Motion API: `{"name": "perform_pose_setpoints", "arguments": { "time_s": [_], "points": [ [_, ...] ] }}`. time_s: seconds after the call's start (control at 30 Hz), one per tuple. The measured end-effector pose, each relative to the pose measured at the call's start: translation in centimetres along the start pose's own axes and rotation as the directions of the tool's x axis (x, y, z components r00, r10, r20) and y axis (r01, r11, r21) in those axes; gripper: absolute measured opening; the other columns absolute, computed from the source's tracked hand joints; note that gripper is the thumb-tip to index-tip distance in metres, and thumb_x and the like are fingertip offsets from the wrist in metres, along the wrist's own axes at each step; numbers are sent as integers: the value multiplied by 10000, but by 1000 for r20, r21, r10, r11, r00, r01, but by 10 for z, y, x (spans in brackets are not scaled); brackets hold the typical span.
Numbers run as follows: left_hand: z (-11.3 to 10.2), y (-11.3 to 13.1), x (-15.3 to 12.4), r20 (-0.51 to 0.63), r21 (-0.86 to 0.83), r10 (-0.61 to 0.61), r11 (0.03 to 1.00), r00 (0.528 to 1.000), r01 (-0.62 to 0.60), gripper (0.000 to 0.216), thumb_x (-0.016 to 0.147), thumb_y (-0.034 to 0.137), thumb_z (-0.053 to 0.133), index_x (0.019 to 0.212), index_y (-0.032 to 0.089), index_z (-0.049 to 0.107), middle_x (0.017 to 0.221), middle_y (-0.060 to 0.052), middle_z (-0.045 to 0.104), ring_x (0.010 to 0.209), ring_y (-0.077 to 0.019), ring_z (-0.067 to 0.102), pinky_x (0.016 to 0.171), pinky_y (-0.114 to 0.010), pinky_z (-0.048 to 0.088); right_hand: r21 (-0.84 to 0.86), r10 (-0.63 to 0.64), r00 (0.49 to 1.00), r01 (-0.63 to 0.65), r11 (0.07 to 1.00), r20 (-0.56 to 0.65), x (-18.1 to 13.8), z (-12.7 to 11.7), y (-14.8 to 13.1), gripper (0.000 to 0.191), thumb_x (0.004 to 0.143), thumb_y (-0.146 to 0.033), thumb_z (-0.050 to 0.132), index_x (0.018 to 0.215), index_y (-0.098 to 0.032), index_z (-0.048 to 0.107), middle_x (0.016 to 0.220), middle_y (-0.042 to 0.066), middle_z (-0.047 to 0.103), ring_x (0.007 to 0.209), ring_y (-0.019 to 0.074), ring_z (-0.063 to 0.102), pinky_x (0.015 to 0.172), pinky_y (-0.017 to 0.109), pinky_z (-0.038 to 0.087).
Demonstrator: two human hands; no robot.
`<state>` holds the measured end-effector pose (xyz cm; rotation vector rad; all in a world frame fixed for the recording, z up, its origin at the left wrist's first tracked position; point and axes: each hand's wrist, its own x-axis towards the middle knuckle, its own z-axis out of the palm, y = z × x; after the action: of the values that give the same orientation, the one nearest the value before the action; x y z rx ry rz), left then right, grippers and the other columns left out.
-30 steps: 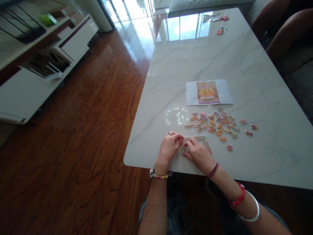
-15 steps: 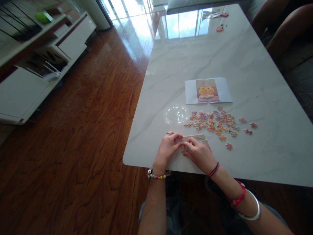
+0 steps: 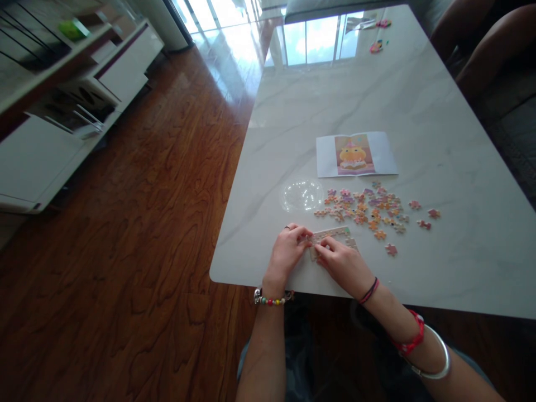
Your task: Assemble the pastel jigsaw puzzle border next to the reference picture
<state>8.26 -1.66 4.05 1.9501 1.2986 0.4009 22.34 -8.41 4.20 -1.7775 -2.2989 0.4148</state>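
Note:
A small pale puzzle tray [image 3: 335,231] with a green patch at its top right corner lies near the table's front edge. My left hand [image 3: 287,251] grips the tray's left side, thumb and fingers closed at its edge. Over the middle of the tray, my right hand [image 3: 341,263] is bent down with thumb and fingertips pinched together. Whatever is between those fingertips is too small to make out. The right hand covers much of the tray's lower part. Loose jigsaw pieces [image 3: 362,209] in orange, pink, purple and cream are heaped just beyond the tray.
A creased paper with a cartoon picture [image 3: 354,155] lies past the pieces. Left of them is a clear, shiny round plastic item [image 3: 302,195]. Single pieces [image 3: 391,249] lie to the right. Small colourful items [image 3: 377,47] sit at the far end; another person's limbs [image 3: 494,39] show beyond.
My right hand has shifted slightly over the tray, its fingertips a little apart from my left fingers now. The left hand stays at the tray's edge. The loose pieces look the same.

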Motion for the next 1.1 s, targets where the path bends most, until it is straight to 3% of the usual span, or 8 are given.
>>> {"name": "perform_pose_setpoints", "arguments": {
  "time_s": [0.23, 0.5, 0.73, 0.97, 1.1],
  "points": [
    [1, -1, 0, 3, 1, 11, 1000, 1000, -11, 155, 709, 100, 559, 799, 205, 630, 826, -3, 564, 749, -111, 538, 743, -256, 454, -25, -40, 999, 40, 999, 11, 0, -2, -1, 216, 826, -170, 417, 976, -178, 573, 854, 50, 575, 679, 108, 528, 558, 224, 356],
    [1, -1, 0, 7, -7, 4, 1000, 1000, -4, 139, 718, 114, 552, 804, 194, 627, 823, -9, 557, 720, -107, 535, 726, -254, 458, -217, -19, 998, 32, 976, 62, -2, -2, -21, 255, 821, -109, 374, 955, -116, 591, 859, 110, 574, 704, 176, 507, 535, 291, 355],
    [0, -1, -2, 31, 5, 43, 999, 999, -44, 177, 700, 137, 582, 858, 210, 614, 861, -11, 552, 801, -125, 532, 780, -266, 446, -266, 48, 999, -43, 963, 13, -11, 10, -37, 358, 772, -25, 344, 1068, -67, 541, 1065, 176, 526, 770, 206, 500, 574, 332, 393],
    [1, 1, -1, 23, 37, 23, 999, 999, -24, 197, 676, 87, 566, 830, 202, 605, 833, -7, 542, 807, -129, 526, 783, -272, 440, -196, 1, 997, 13, 981, 72, -12, 4, -30, 319, 784, -51, 364, 1056, -109, 519, 970, 135, 545, 771, 194, 505, 594, 317, 399],
    [0, 4, -2, 24, 71, 22, 997, 999, -24, 213, 668, 83, 552, 843, 199, 593, 842, -10, 543, 817, -138, 524, 774, -279, 438, -119, 72, 996, -65, 991, 60, -7, -15, -11, 221, 800, -100, 399, 968, -151, 535, 919, 90, 546, 761, 158, 525, 629, 270, 400]
  ]
}}
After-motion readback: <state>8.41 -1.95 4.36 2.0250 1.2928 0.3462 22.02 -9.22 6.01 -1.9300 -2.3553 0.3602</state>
